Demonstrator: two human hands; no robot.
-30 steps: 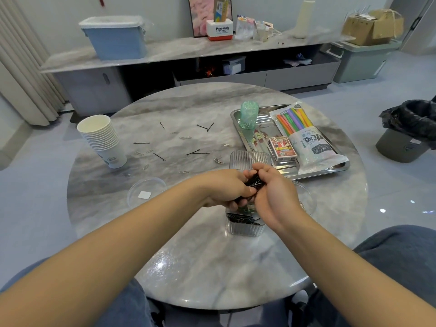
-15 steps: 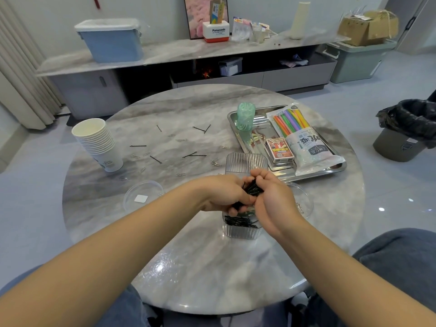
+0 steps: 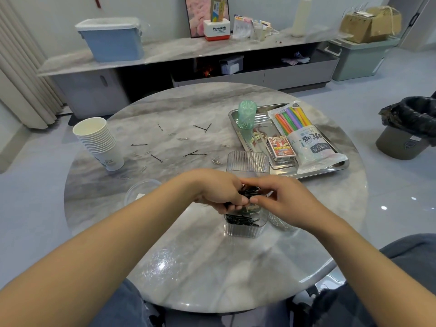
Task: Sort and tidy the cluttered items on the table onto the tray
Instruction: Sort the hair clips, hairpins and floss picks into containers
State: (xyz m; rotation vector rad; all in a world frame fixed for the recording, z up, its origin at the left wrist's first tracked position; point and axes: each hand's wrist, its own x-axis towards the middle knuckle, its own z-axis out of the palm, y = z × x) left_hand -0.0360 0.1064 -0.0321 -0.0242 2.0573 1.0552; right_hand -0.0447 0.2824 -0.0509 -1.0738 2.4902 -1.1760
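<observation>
Your left hand (image 3: 218,193) grips a bundle of black hairpins (image 3: 250,192) over the clear ribbed box (image 3: 245,228) on the counter (image 3: 188,267); your right hand (image 3: 282,199) pinches the bundle's end. Beyond your right hand sits the tray (image 3: 236,114); loose pins (image 3: 195,153) lie beyond your left.

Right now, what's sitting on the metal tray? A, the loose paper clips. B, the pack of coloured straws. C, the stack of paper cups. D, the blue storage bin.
B: the pack of coloured straws lies on the metal tray, beside a small card box.
</observation>
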